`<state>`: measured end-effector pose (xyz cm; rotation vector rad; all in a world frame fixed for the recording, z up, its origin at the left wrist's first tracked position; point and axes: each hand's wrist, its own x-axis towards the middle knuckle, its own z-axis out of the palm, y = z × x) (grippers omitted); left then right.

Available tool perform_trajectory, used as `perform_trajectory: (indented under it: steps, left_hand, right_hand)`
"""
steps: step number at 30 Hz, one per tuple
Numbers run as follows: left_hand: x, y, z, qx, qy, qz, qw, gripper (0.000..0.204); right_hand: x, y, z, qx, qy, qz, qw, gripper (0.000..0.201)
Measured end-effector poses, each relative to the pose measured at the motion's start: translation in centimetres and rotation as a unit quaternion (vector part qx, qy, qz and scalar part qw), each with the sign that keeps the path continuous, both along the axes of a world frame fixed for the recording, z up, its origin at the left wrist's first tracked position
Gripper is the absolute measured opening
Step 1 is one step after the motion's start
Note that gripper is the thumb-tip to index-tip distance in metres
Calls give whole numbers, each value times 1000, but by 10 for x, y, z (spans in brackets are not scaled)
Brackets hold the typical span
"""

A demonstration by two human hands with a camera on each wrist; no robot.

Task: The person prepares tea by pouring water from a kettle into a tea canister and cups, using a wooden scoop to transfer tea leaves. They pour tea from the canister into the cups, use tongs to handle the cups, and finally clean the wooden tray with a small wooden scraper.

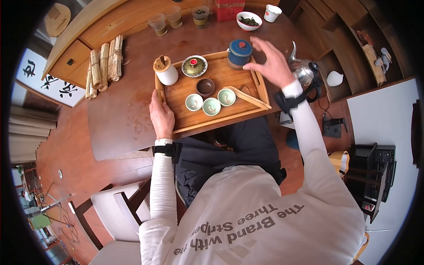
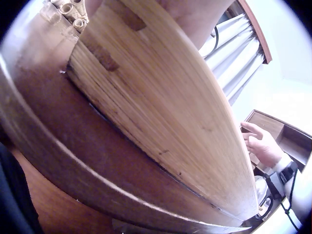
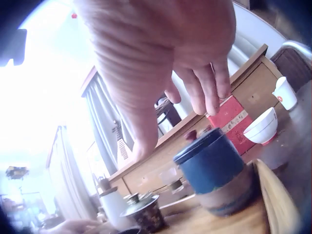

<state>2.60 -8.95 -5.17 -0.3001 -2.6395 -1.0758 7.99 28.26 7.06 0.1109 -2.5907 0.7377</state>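
On the table a wooden tray [image 1: 185, 121] carries tea ware. My left hand [image 1: 161, 115] holds the tray's left edge at the near corner, thumb toward the inside; the left wrist view shows the tray's side wall [image 2: 165, 107] close up. Over the tray's far right corner, my right hand [image 1: 276, 64] is spread beside a lidded blue jar [image 1: 240, 52] with a brown base and red knob. The thumb and fingers hang above and around the jar [image 3: 209, 163] with a gap, gripping nothing. A patterned lidded bowl [image 1: 194, 66] stands left of the jar.
Also on the tray are a white tool holder [image 1: 166, 73], a dark cup [image 1: 205, 87], several pale green cups [image 1: 211, 107] and wooden tongs [image 1: 249, 98]. A metal kettle [image 1: 302, 70] stands right. Bamboo scrolls [image 1: 104, 66], glasses [image 1: 174, 18] and a leaf-filled bowl [image 1: 248, 21] surround it.
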Motion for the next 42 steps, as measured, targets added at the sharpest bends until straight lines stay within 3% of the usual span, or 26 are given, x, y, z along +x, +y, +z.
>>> perform_trajectory:
  steps: [1,3,5,14,16,17,19,21,23,25,27,31,34,36,37,42]
  left_hand:
    - [-1,0,1,0,-1,-1,1000,55]
    - [-1,1,1,-10,-4,9,1000,55]
    - [-2,0,-1,-8,3,2,1000,55]
    - [1,1,3,4,-10,6,1000,55]
    - [0,1,4,5,-6,3,1000,55]
    - [0,1,5,7,-10,4,1000,55]
    - [1,1,5,10,-15,3,1000,55]
    - [0,0,1,9,-14,8,1000,55]
    - [2,1,4,6,-20,4,1000,55]
    - [-1,0,2,8,-5,-1,1000,55]
    - [-1,1,3,11,-15,2,1000,55]
    - [1,0,5,9,-15,4,1000,56]
    - [-1,-1,1,3,-7,-2,1000,56]
    - [-2,0,0,1,1,-2,1000,56]
    - [-1,0,1,6,-5,1,1000,56]
    - [1,1,4,11,-18,13,1000,55]
  right_hand:
    - [18,-8,1,0,13,1,1000,62]
    - [52,-25,-6,69,-87,23,994,47]
    - [67,-31,-28,58,-128,49,989,47]
    - [41,-58,-53,71,-95,116,986,64]
    - [34,-60,-53,75,-207,131,967,69]
    - [34,-56,-50,77,-205,128,967,69]
    - [42,-46,-42,40,-75,115,990,74]
    - [59,-32,-11,-34,-52,43,997,76]
    - [85,-3,-4,-52,69,-75,993,62]
    - [120,31,-9,-91,165,-244,951,49]
    - [147,64,-16,-185,229,-337,894,41]
    - [169,79,-19,-165,252,-407,863,38]
    - [132,42,-17,-208,163,-265,927,44]
    - [92,15,-6,-159,114,-138,971,66]
    - [68,13,-13,-193,83,-87,974,75]
    - [-24,14,-33,-134,18,-18,991,94]
